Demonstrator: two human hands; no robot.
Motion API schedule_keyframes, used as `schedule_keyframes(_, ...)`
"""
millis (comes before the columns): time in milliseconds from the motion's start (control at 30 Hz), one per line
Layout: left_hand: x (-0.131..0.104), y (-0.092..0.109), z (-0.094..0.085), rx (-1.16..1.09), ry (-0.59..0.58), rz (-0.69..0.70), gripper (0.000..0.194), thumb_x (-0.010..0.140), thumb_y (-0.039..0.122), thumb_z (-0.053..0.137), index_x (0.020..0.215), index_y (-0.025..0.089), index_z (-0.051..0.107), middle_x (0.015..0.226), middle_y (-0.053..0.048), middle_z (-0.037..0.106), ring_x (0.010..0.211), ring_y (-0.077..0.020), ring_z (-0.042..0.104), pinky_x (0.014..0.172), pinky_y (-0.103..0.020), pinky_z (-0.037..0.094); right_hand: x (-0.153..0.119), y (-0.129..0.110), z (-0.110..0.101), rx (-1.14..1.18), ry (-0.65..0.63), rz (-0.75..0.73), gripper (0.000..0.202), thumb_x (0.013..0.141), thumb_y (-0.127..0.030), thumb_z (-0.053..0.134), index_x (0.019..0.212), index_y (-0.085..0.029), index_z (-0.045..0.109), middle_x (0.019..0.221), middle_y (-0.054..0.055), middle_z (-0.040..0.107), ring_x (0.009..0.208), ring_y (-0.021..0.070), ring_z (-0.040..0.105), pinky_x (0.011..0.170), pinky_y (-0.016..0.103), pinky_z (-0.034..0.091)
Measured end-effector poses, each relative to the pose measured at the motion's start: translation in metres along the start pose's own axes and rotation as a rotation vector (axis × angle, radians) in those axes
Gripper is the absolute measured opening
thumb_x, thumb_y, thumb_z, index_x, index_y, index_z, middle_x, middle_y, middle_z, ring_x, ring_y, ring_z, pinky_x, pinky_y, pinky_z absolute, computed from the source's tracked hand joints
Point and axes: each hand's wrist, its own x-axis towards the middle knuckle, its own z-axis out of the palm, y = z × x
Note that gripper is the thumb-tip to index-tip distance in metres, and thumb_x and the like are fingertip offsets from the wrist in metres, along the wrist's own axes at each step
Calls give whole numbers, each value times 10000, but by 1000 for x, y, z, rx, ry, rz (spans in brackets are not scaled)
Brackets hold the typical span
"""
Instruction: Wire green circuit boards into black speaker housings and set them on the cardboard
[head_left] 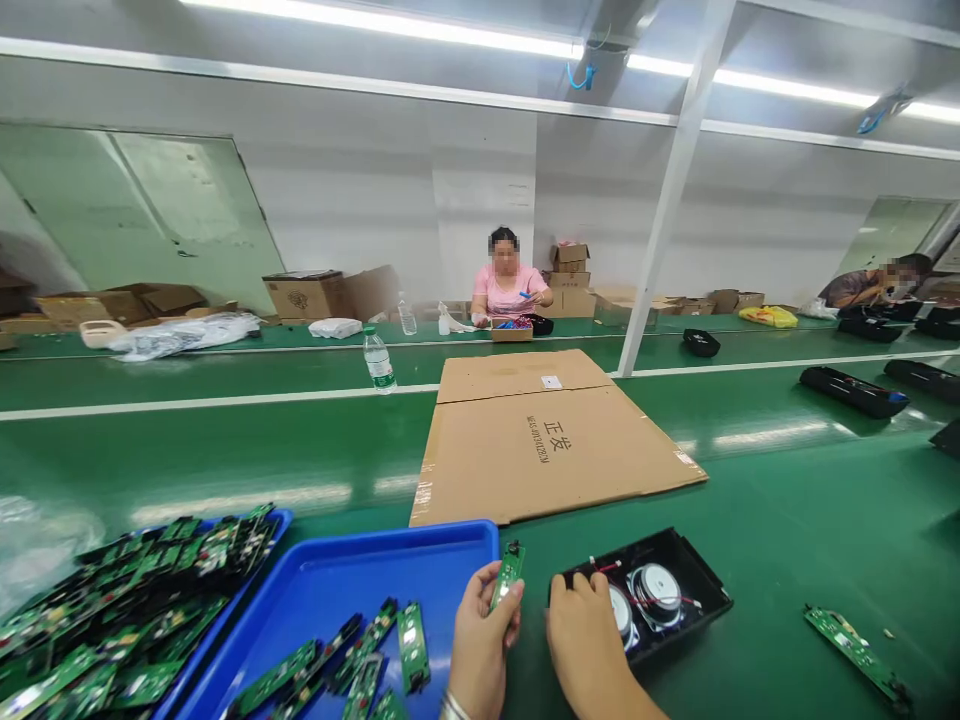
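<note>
My left hand [486,630] grips a slim green circuit board [510,572] upright between thumb and fingers, over the right edge of a blue tray [360,560]. In that tray lie several more circuit boards [413,645]. My right hand [589,635] is curled over the left end of a black speaker housing [679,635], which lies open side up and shows two round white-centred speakers [660,588] with thin red wires. The right fingertips are hidden inside the housing, so what they pinch there cannot be made out. Off to the right, a single circuit board [855,650] rests on the green table.
A second tray at left is heaped with circuit boards [150,600]. Ahead lies a flat cardboard sheet [517,440], with a water bottle [379,362] left of it. Black housings [853,391] stand at far right. Two people sit across; a white post [667,210] rises between.
</note>
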Motion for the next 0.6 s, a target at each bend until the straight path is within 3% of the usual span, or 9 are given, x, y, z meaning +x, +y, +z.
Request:
schedule_keyframes(100, -3, 8, 2, -80, -34, -111, 726, 366, 395, 963, 919, 137, 570, 505, 111, 497, 433, -20, 367, 372, -98, 255, -11, 12, -22, 78, 278, -16, 134, 816, -159, 568, 931, -194, 627, 858, 70, 671, 872, 267, 589, 854, 451, 396)
schedule_keyframes(167, -6, 10, 1, -135, -59, -176, 707, 346, 354, 971, 896, 124, 591, 516, 102, 501, 439, -15, 360, 368, -94, 248, -21, 30, -38, 196, 454, -48, 148, 907, -239, 506, 1025, -210, 589, 924, 58, 659, 873, 227, 589, 823, 387, 426)
schedule_keyframes(200, -7, 11, 1, -162, -70, -214, 682, 347, 334, 974, 882, 121, 608, 547, 85, 528, 452, -16, 379, 370, -95, 255, -25, 39, -43, 260, 478, -28, 139, 948, -277, 473, 1004, -210, 581, 892, 49, 649, 817, 198, 589, 761, 339, 442)
schedule_keyframes(300, -9, 10, -2, -206, -133, -315, 568, 409, 346, 965, 836, 128, 660, 642, 27, 625, 505, -39, 471, 406, -116, 325, -29, 56, -44, 434, 312, 105, 313, 998, -419, 429, 827, -211, 590, 693, 4, 590, 623, 155, 551, 593, 274, 428)
schedule_keyframes(400, -10, 6, -6, -216, -238, -360, 457, 514, 417, 925, 804, 140, 706, 679, -12, 686, 576, -85, 547, 510, -167, 428, -18, 53, -34, 561, 118, 135, 402, 974, -520, 437, 836, -213, 656, 696, 9, 589, 668, 172, 572, 634, 287, 453)
schedule_keyframes(500, -9, 0, -8, -252, -303, -402, 380, 639, 460, 854, 796, 134, 737, 769, -58, 734, 665, -126, 587, 573, -210, 456, -1, 42, -32, 714, 47, 169, 394, 940, -513, 479, 778, -200, 655, 704, 8, 551, 646, 151, 539, 602, 267, 443)
schedule_keyframes(600, -9, -6, -7, -290, -305, -384, 411, 706, 478, 805, 943, 146, 755, 869, -89, 756, 717, -146, 589, 584, -230, 455, 11, 38, -39, 995, 28, 237, 398, 898, -517, 541, 697, -179, 607, 716, 7, 547, 636, 127, 536, 574, 233, 457)
